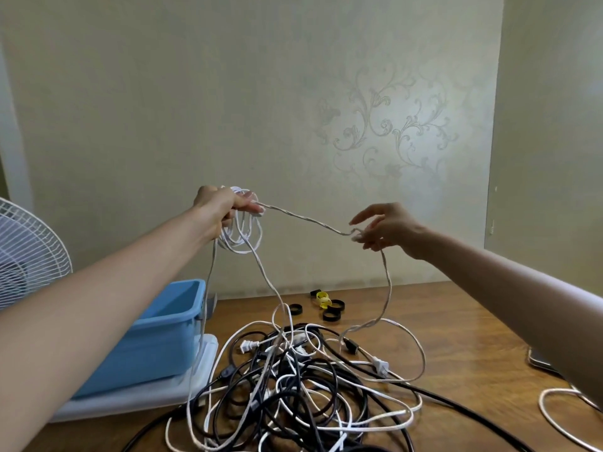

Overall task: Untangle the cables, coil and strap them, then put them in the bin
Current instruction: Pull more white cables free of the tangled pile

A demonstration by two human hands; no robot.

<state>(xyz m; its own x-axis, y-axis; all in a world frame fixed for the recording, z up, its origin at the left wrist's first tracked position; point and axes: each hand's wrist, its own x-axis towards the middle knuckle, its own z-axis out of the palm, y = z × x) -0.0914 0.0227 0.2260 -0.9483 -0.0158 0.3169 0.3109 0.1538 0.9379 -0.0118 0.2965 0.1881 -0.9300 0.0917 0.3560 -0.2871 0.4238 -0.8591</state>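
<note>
Hands (225,205) (386,230) on twisted white cable (306,220)

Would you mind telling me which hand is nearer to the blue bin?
Left. The left hand, holding looped white cable, is raised above and just right of the blue bin; the right hand is farther right, above the cable pile.

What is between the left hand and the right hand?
In the head view, one stretch of the white cable runs between them, sagging slightly: the left hand grips its coiled loops, the right hand pinches it.
</note>
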